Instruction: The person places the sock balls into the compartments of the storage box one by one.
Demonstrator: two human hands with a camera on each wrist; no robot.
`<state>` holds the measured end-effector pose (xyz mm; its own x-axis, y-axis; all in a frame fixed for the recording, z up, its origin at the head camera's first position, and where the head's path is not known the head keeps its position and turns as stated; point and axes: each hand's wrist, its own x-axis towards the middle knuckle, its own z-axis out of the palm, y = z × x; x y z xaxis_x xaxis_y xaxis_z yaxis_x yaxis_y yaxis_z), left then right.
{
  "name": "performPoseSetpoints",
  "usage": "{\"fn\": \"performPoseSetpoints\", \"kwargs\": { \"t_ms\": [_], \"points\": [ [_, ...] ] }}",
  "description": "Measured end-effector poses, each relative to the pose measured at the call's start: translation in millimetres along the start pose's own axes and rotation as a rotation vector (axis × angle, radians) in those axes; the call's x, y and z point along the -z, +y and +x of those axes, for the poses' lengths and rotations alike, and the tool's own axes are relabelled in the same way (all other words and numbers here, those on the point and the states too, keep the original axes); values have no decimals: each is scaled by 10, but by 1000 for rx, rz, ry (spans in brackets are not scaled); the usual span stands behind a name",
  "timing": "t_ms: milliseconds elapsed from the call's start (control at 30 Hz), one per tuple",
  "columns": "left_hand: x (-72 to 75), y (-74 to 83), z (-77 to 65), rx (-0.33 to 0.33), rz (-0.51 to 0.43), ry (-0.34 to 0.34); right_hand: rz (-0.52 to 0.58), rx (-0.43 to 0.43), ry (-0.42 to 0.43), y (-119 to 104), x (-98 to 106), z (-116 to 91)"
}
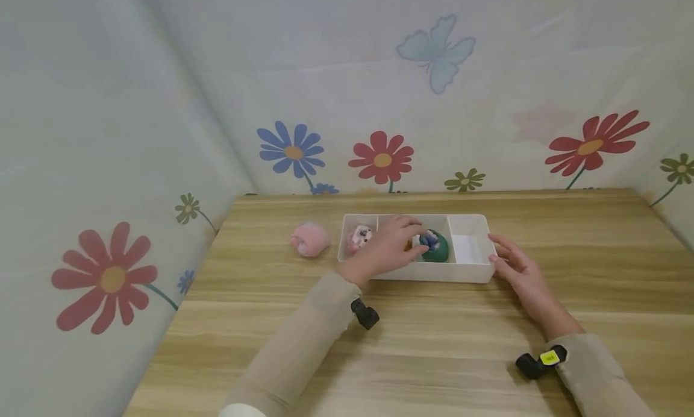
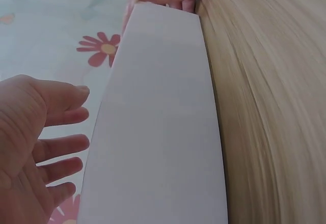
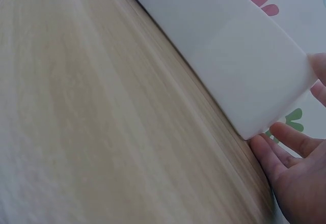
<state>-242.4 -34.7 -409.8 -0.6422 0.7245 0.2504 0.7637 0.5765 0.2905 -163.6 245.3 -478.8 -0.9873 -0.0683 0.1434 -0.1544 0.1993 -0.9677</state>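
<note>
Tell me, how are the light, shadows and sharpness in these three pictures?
Head view: soft light, with a faint shadow on the table along the box's front, and small details inside it look soft; left wrist view: the box's long side is pale and nearly featureless; right wrist view: rather dim, with the table's lower left corner hazy and blurred.

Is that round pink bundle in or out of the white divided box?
Out: the round pink bundle lies on the wood-grain table, left of the white divided box.

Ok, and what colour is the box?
The box is white; its whole shape shows best in the head view.
</note>
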Motion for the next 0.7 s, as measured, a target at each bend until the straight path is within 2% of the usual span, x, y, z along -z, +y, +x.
{"fn": "performPoseSetpoints", "kwargs": {
  "t_ms": [133, 267, 400, 567, 700],
  "points": [
    [19, 38, 23, 20, -20, -13, 4, -5, -16, -5, 23, -7],
    [112, 11, -20, 67, -75, 38, 2, -8, -6, -16, 64, 1],
    [182, 2, 0, 64, -98, 76, -29, 6, 13, -46, 115, 14],
    [110, 80, 138, -4, -77, 27, -36, 14, 10, -54, 101, 11],
    [-5, 153, 230, 19, -37, -57, -12, 13, -9, -12, 30, -12]
  ]
}}
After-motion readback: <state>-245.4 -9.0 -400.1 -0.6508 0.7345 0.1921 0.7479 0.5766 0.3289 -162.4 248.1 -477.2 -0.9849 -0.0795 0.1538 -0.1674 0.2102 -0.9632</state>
